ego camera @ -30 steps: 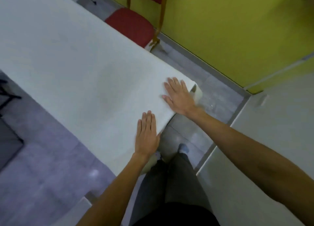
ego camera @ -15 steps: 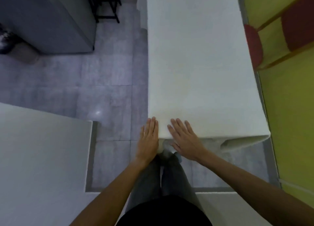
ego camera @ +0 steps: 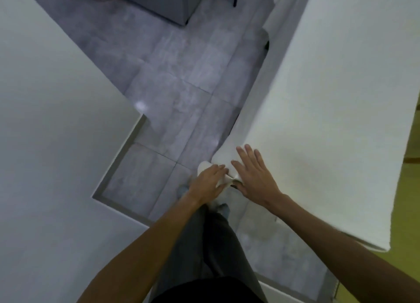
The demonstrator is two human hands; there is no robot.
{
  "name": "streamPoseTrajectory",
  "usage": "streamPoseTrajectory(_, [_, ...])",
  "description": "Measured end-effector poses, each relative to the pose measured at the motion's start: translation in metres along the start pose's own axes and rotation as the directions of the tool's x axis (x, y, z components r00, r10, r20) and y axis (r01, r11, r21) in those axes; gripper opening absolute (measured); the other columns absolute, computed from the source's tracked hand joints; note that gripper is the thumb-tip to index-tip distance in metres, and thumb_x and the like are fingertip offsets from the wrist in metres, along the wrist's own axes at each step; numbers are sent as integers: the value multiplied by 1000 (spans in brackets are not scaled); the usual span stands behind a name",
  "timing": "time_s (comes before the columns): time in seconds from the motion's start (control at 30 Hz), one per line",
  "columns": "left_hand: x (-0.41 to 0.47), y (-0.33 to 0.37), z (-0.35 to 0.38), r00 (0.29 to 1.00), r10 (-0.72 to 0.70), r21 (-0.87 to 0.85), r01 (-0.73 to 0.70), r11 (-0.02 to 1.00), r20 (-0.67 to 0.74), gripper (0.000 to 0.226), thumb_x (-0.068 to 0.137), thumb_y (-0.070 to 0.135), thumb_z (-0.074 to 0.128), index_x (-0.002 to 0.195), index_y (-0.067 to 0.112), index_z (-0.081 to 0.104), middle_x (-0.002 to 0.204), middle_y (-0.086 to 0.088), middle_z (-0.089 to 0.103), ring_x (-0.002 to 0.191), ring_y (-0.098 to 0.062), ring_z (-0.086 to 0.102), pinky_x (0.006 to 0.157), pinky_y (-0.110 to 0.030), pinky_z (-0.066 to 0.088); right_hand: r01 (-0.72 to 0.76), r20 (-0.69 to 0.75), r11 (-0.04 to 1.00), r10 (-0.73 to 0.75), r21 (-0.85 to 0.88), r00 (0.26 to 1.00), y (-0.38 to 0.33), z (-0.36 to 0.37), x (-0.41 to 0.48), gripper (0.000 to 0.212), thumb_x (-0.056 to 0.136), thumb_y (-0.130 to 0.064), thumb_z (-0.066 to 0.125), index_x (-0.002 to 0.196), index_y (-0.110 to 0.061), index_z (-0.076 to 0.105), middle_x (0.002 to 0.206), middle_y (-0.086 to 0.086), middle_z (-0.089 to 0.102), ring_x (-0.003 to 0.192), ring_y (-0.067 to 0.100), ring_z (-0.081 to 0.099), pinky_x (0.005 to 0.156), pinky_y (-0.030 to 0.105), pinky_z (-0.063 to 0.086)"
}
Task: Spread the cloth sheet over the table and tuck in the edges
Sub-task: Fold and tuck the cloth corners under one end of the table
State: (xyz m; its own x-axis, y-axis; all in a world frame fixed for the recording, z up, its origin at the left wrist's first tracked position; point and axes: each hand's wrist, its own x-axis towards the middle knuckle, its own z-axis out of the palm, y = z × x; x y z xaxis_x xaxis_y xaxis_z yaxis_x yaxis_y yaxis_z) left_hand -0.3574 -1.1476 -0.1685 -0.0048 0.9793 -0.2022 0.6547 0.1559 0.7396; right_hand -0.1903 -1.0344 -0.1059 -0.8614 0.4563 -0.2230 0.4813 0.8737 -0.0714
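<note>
A white cloth sheet (ego camera: 329,102) covers the long table on the right of the view and hangs over its left side and near end. My right hand (ego camera: 252,173) lies flat, fingers spread, on the sheet at the near left corner of the table. My left hand (ego camera: 208,181) is just below that corner, its fingers closed around a bunched fold of the hanging sheet (ego camera: 204,166). The two hands nearly touch. The table itself is hidden under the sheet.
A white wall corner (ego camera: 56,120) juts out on the left, leaving a narrow strip of grey tiled floor (ego camera: 177,93). A grey cabinet (ego camera: 159,2) stands at the far end. A yellow wall (ego camera: 406,223) runs along the right. My legs are below the hands.
The view has swung left, so the table now runs along the right. My left hand dropped off the tabletop and gripped the hanging corner fold. My right hand stays flat at the corner.
</note>
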Motion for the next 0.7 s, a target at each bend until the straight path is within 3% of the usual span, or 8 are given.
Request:
streamPoseTrajectory(0.17, [16, -2, 4, 999, -26, -44, 25, 999, -18, 25, 90, 32, 66, 109, 16, 61, 108, -3, 68, 97, -17, 63, 89, -34, 52, 76, -6, 997, -76, 5, 997, 1, -7, 12, 31, 84, -38, 73, 104, -16, 67, 143, 19, 51, 145, 46, 29, 115, 66, 24])
streamPoseTrajectory(0.3, [21, -12, -8, 998, 16, 75, -20, 997, 54, 22, 89, 36, 66, 95, 14, 67, 95, -4, 71, 84, -17, 65, 81, -32, 53, 183, 47, 983, -182, -21, 982, 7, -12, 23, 27, 81, -38, 72, 96, -17, 70, 123, 10, 66, 139, 38, 42, 116, 66, 23])
streamPoseTrajectory(0.5, [3, -39, -5, 955, -102, 198, 46, 979, 277, 25, 94, 33, 55, 101, 14, 70, 107, -6, 63, 94, -22, 63, 80, -36, 52, 282, 281, 953, -242, -113, 929, 5, -16, 38, 27, 85, -41, 56, 95, -24, 75, 100, -2, 73, 123, 28, 55, 118, 63, 14])
streamPoseTrajectory(0.7, [-34, -33, 19, 971, -211, 147, 193, 970, 113, 22, 95, 29, 52, 103, 15, 67, 103, -9, 68, 93, -23, 64, 79, -36, 50, 362, 242, 931, -343, -39, 908, 8, -18, 43, 30, 88, -37, 47, 96, -34, 75, 97, -14, 73, 105, 18, 62, 113, 56, 20])
